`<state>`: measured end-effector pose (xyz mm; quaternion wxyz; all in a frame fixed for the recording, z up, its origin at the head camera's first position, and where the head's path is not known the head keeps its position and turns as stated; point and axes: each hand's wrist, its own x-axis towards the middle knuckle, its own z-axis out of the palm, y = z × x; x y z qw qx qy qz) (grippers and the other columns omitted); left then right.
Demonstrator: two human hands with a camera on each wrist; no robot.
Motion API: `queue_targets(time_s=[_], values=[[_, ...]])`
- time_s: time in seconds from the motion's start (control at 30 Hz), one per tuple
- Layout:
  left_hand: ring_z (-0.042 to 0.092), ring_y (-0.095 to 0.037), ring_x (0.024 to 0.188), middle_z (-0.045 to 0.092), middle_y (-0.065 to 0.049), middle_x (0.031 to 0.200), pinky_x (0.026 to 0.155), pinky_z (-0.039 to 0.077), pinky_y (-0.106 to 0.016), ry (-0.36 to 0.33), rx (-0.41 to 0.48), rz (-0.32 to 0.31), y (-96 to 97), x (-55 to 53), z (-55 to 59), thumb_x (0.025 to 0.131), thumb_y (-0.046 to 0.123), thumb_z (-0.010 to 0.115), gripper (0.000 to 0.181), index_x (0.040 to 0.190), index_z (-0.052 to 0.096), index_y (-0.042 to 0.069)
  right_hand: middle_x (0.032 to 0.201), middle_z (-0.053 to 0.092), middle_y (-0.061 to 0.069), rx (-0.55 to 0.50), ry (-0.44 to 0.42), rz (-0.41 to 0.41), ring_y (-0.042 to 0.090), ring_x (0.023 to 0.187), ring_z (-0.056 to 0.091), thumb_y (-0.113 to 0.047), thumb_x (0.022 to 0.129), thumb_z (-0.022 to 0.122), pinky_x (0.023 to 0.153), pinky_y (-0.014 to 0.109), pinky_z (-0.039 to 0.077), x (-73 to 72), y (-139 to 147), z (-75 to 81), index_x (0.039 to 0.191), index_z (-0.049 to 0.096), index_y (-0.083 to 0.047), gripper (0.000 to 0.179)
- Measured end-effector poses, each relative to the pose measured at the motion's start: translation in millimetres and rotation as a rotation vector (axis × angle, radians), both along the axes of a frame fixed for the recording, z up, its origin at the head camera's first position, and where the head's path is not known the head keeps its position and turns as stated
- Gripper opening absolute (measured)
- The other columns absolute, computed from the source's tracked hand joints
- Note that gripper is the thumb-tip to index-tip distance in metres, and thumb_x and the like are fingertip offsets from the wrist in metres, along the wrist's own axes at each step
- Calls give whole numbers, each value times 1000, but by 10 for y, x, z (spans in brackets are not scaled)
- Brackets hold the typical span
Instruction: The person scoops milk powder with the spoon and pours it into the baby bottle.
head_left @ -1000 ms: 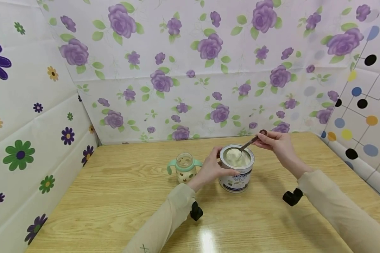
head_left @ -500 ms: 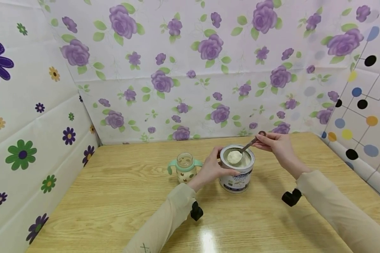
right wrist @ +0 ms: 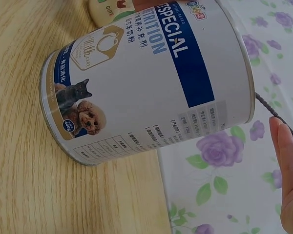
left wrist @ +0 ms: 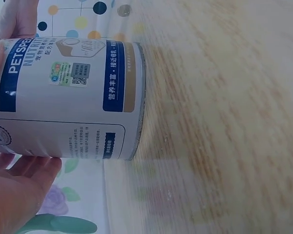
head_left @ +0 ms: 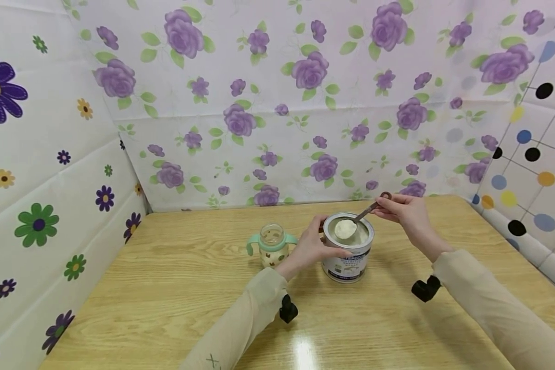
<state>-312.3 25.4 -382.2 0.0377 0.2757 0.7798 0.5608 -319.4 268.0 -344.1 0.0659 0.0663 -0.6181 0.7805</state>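
Note:
A milk powder can (head_left: pixel 347 264) stands upright and uncovered on the table, pale powder visible inside its rim. My left hand (head_left: pixel 312 246) grips the can's left side, thumb across the front; in the left wrist view its fingers curl round the wall of the can (left wrist: pixel 63 102). My right hand (head_left: pixel 407 213) pinches the dark handle of a spoon (head_left: pixel 369 209). The spoon's bowl carries a rounded heap of powder (head_left: pixel 345 229) at the can's mouth. In the right wrist view the handle slants from the can's rim to my right hand (right wrist: pixel 288 165).
A baby bottle (head_left: pixel 273 246) with mint green handles and no lid stands left of the can, partly behind my left hand. The wooden table (head_left: pixel 189 277) ends at a floral cloth (head_left: pixel 277 128) at the back. Patterned cloths hang at both sides.
The spoon has come up out of the powder with a heap in its bowl, and the heap now looks smoother and rounder. My left hand keeps its hold on the can.

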Motion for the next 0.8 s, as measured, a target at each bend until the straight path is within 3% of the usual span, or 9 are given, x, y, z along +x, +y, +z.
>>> queue_targets(time_s=[0.2, 0.6, 0.8], values=[[45, -10, 106, 47, 12, 113, 86, 39, -32, 5, -17, 22, 33, -90, -114, 61, 27, 85, 80, 127, 39, 17, 79, 66, 15, -4, -2, 0, 22, 71, 65, -2, 82, 66, 70, 31, 48, -1, -9, 4, 88, 67, 4, 9], [44, -12, 108, 46, 10, 114, 88, 38, -34, 18, -24, -1, 29, -112, -122, 63, 28, 84, 81, 127, 36, 15, 78, 66, 14, -16, 11, -7, 21, 69, 65, -1, 82, 65, 69, 30, 49, -12, -28, 15, 86, 68, 2, 6], [39, -18, 117, 39, 1, 127, 93, 35, -35, -22, -14, 25, 22, -73, -92, 63, 25, 84, 96, 138, 25, 11, 78, 66, 14, -17, -6, -9, 21, 71, 65, -1, 83, 64, 70, 30, 48, 12, -31, 13, 88, 67, 3, 8]])
